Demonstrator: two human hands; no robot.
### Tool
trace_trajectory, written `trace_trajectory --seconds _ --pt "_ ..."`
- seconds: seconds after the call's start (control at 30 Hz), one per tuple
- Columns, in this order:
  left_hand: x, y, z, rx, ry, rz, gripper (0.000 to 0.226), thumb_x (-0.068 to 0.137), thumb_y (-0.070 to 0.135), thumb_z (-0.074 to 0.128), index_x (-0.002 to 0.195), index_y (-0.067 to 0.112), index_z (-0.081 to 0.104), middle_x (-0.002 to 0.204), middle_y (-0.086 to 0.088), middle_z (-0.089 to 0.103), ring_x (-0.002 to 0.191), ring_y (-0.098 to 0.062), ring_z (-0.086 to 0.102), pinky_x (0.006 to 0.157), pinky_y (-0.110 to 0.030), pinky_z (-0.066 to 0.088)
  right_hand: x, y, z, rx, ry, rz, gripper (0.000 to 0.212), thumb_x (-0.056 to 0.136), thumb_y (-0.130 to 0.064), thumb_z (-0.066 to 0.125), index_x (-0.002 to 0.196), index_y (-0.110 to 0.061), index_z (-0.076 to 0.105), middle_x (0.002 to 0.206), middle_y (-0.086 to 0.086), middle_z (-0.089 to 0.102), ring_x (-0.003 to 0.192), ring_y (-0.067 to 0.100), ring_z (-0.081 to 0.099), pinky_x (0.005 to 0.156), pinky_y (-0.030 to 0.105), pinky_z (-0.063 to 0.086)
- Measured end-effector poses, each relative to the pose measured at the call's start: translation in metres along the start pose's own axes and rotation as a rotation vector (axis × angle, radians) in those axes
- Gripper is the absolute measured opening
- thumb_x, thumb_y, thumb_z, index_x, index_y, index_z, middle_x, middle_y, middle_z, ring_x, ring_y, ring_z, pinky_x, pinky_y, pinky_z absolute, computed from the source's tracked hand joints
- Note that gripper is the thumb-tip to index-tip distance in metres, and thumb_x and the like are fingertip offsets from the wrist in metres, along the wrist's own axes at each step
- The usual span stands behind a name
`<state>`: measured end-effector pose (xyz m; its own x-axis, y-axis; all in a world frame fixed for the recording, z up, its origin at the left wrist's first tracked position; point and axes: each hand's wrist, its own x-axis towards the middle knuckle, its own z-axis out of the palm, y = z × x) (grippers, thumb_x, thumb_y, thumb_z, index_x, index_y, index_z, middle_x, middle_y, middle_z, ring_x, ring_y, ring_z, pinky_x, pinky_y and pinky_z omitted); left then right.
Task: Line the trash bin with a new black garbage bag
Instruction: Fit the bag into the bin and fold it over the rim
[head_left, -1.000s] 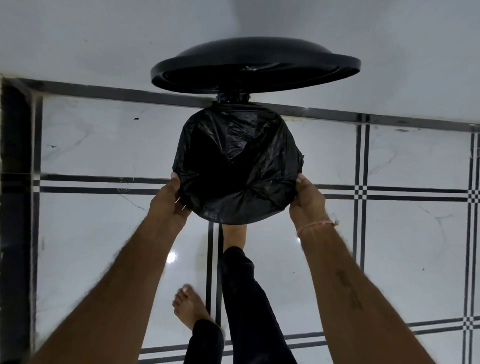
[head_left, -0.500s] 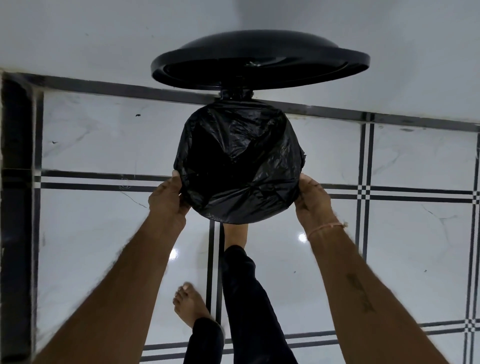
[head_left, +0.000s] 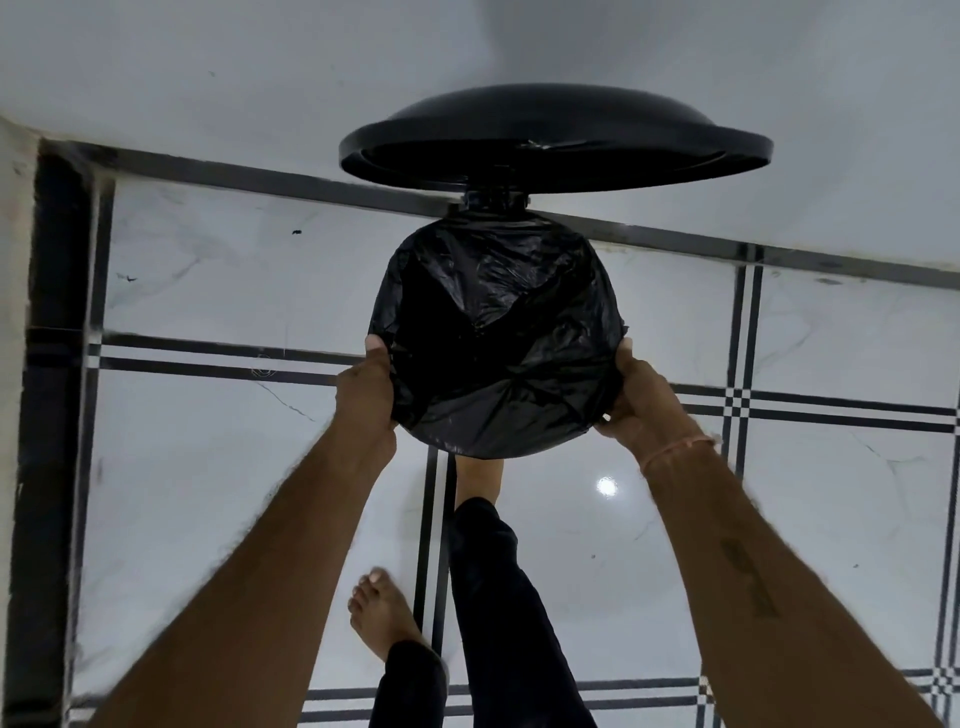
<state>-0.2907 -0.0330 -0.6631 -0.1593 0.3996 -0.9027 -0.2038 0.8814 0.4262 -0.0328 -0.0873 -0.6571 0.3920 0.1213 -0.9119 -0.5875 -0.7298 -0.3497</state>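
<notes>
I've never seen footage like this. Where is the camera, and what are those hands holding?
No machine here: a person works with bare hands, and the one camera sits on their head, looking down past both arms. The round black shape is a trash bin seen from above, its lid tipped open behind it. A black garbage bag is spread over the bin's mouth. The left hand and the right hand each hold the bag's edge at opposite sides of the rim. The bin stands on a white tiled floor with dark lines. One bare foot rests on the floor; the other foot reaches under the bin, perhaps onto a pedal.
</notes>
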Motion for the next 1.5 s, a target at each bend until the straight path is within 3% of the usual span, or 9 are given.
trace_trajectory --seconds 0.13,0.27,0.53,0.63,0.77,0.93,1.07,1.27,1.5 --pt "-0.005 -0.006 0.004 -0.025 -0.028 0.011 0.033 0.105 0.049 0.047 0.106 0.020 0.063 0.116 -0.003 0.067 0.111 -0.022 0.066 0.103 -0.038 0.054 -0.016 0.024 -0.002 -0.388 0.398 -0.696 0.038 0.100 -0.044 0.057 0.118 -0.011 0.063 0.120 0.006 0.063 0.115 0.025 0.059 0.100 0.042 0.048" --pt "-0.014 -0.013 0.005 -0.071 0.011 0.118 0.038 0.106 0.047 0.046 0.088 0.020 0.066 0.094 0.004 0.072 0.085 -0.006 0.070 0.067 -0.016 0.056 -0.057 0.016 0.071 -0.845 -0.213 -1.415 0.026 0.100 -0.037 0.056 0.116 -0.020 0.069 0.118 -0.003 0.066 0.114 0.022 0.058 0.099 0.038 0.044" --pt "0.000 -0.024 0.014 -0.074 0.057 0.268 0.048 0.107 0.043 0.046 0.072 0.010 0.054 0.053 0.015 0.058 0.049 0.006 0.058 0.049 -0.010 0.047 0.054 -0.035 0.171 -1.570 -0.190 -0.786 0.048 0.104 -0.030 0.042 0.146 -0.010 0.055 0.151 0.020 0.052 0.140 0.039 0.046 0.116 0.043 0.036" --pt "0.015 -0.026 0.010 -0.094 0.050 0.264 0.051 0.105 0.048 0.048 0.088 0.003 0.062 0.073 0.004 0.065 0.065 0.000 0.063 0.057 -0.012 0.053 0.048 -0.021 0.172 -1.438 -0.274 -0.882 0.042 0.102 -0.019 0.041 0.128 0.003 0.066 0.133 0.030 0.063 0.126 0.046 0.058 0.103 0.043 0.046" --pt "0.014 -0.037 0.001 -0.118 0.047 0.218 0.052 0.104 0.050 0.048 0.102 0.003 0.069 0.090 -0.007 0.064 0.082 -0.013 0.063 0.066 -0.019 0.057 -0.009 0.027 0.138 -1.179 -0.287 -1.097 0.034 0.100 -0.045 0.042 0.113 -0.030 0.069 0.120 -0.001 0.072 0.115 0.024 0.066 0.099 0.043 0.050" --pt "0.004 -0.025 0.005 -0.158 0.062 0.227 0.044 0.105 0.045 0.049 0.087 0.008 0.063 0.076 -0.002 0.064 0.063 -0.002 0.064 0.058 -0.013 0.053 -0.001 0.053 0.132 -1.510 -0.411 -0.700 0.044 0.100 -0.053 0.029 0.132 -0.040 0.057 0.148 -0.002 0.057 0.139 0.032 0.048 0.117 0.058 0.030" --pt "0.009 -0.023 0.006 -0.141 0.057 0.252 0.038 0.104 0.051 0.049 0.092 0.015 0.056 0.083 -0.005 0.052 0.067 -0.006 0.054 0.058 -0.014 0.050 0.032 0.044 0.136 -1.523 -0.419 -0.385 0.048 0.112 -0.025 0.035 0.156 -0.011 0.041 0.165 0.010 0.037 0.152 0.031 0.033 0.124 0.038 0.023" --pt "0.012 -0.031 0.006 -0.156 0.075 0.217 0.040 0.103 0.051 0.050 0.101 0.013 0.063 0.088 -0.001 0.063 0.063 0.002 0.063 0.057 -0.011 0.052 -0.005 0.041 0.082 -1.489 -0.209 -0.876 0.033 0.105 -0.039 0.042 0.133 -0.035 0.060 0.136 0.003 0.063 0.122 0.032 0.061 0.102 0.046 0.049" --pt "0.005 -0.024 0.011 -0.174 0.065 0.192 0.038 0.104 0.051 0.049 0.099 0.015 0.061 0.082 0.005 0.061 0.065 -0.001 0.061 0.055 -0.010 0.051 0.006 0.023 0.084 -1.824 -0.381 -0.421 0.052 0.110 -0.046 0.031 0.155 -0.025 0.045 0.163 0.008 0.040 0.150 0.033 0.035 0.122 0.041 0.026"
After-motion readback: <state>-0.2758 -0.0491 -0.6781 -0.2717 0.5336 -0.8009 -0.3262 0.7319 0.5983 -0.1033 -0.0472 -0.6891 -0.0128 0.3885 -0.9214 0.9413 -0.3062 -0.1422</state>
